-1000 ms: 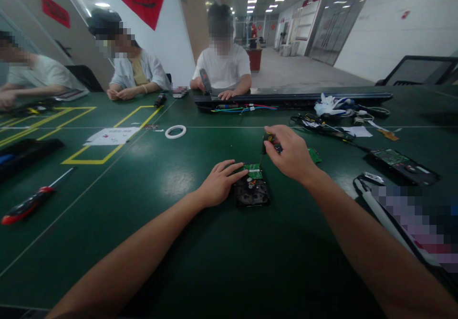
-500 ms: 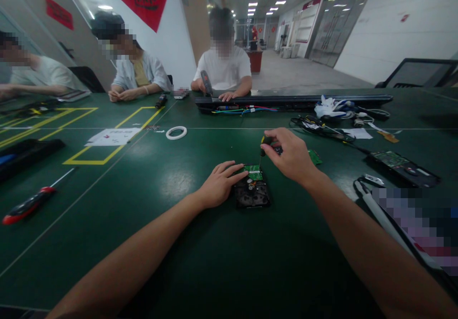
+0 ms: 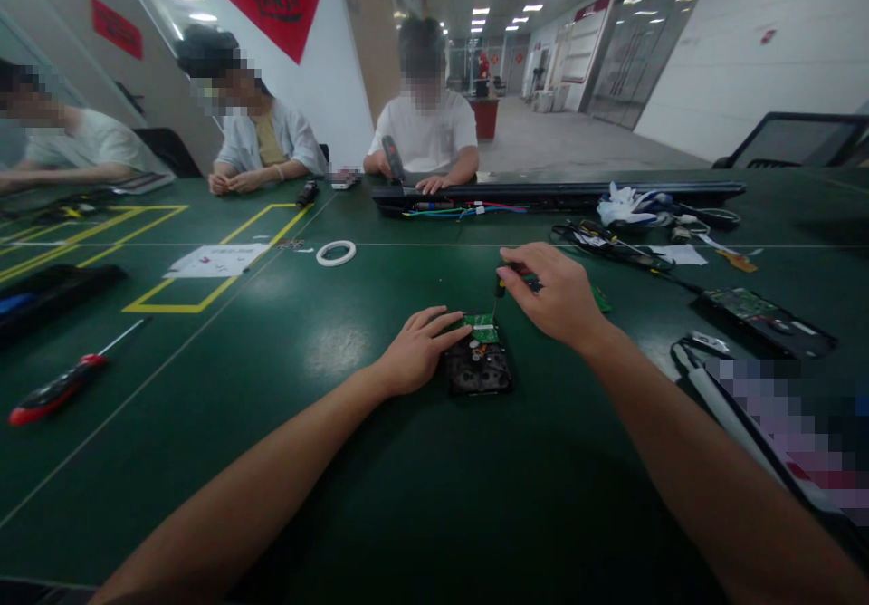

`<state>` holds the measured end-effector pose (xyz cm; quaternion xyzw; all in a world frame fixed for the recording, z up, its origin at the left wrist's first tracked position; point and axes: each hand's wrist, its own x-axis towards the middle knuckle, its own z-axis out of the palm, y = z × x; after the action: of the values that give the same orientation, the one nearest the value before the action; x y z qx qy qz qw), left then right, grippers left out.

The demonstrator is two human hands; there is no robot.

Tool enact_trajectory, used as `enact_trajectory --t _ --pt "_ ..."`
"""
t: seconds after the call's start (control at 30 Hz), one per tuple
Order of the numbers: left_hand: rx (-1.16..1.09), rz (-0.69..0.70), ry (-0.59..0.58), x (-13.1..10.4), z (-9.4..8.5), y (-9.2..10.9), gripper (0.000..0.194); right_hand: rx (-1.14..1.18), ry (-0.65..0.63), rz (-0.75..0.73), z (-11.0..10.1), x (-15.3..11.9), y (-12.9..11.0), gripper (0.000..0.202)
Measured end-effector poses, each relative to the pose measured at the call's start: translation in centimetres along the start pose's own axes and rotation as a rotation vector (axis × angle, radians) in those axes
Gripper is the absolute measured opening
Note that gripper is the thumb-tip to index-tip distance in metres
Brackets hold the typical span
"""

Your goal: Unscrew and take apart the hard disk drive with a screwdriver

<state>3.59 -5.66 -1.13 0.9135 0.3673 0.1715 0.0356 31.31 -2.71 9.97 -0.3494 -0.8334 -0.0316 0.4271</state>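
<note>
A small black device housing (image 3: 479, 377) lies flat on the green table, with a green circuit board (image 3: 484, 333) at its far end. My left hand (image 3: 422, 350) rests at its left side, fingers spread, the fingertips touching the board's left edge. Pinched in my right hand (image 3: 558, 292) is a small screwdriver (image 3: 501, 286) with a dark, partly yellow handle. Its shaft points down to the far right corner of the board; the tip itself is too small to make out. Another green board (image 3: 601, 298) lies partly hidden behind my right hand.
To the left are a red-and-black screwdriver (image 3: 62, 389) and a white ring (image 3: 336, 254). A long black panel (image 3: 563, 192) with wires lies across the far side, where a person (image 3: 426, 129) holds a tool. White gloves (image 3: 631, 204), cables and an opened black device (image 3: 767, 320) lie at right.
The screwdriver's handle has shifted slightly in my right fingers, which now cover more of its top. My left hand and the housing stay in place.
</note>
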Motion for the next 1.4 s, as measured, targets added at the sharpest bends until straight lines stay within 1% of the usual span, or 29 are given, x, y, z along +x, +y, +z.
enact_trajectory --t 0.07,0.27,0.4,0.5,0.63,0.73,0.9,1.07,1.23,1.33,1.4 --pt "0.005 0.002 -0.003 0.0 -0.06 0.07 0.068 -0.007 0.004 0.003 0.07 -0.02 0.15 0.022" --pt "-0.004 0.005 -0.003 0.05 -0.26 0.16 0.066 0.019 0.016 0.094 0.37 -0.33 0.27 0.021" --pt "0.003 0.006 -0.001 0.05 -0.13 0.01 0.066 0.005 0.017 0.052 0.14 -0.13 -0.09 0.017" --pt "-0.001 0.004 0.003 0.03 -0.04 -0.07 0.068 -0.006 0.014 0.025 0.05 0.0 -0.16 0.021" --pt "-0.005 0.007 0.004 0.0 -0.04 -0.07 0.072 0.0 0.001 0.028 0.24 -0.14 0.13 0.028" --pt "-0.006 0.009 0.005 -0.01 -0.11 -0.04 0.072 0.032 0.018 0.046 0.3 -0.25 0.13 0.027" --pt "-0.02 0.0 0.01 0.0 -0.22 0.03 0.068 0.016 -0.005 0.048 -0.09 -0.02 -0.23 0.024" --pt "-0.029 -0.001 0.013 -0.01 -0.25 0.05 0.071 -0.003 -0.023 0.048 -0.11 0.05 0.17 0.032" --pt "-0.03 0.002 0.004 -0.06 -0.24 0.0 0.069 0.025 0.006 0.082 0.11 -0.15 0.3 0.026" --pt "-0.028 0.002 -0.003 -0.06 -0.23 0.01 0.072 0.021 -0.014 0.101 0.07 -0.16 0.05 0.024" --pt "-0.031 0.004 -0.002 -0.05 -0.26 0.07 0.072 0.019 -0.022 0.082 0.01 -0.13 -0.1 0.023"
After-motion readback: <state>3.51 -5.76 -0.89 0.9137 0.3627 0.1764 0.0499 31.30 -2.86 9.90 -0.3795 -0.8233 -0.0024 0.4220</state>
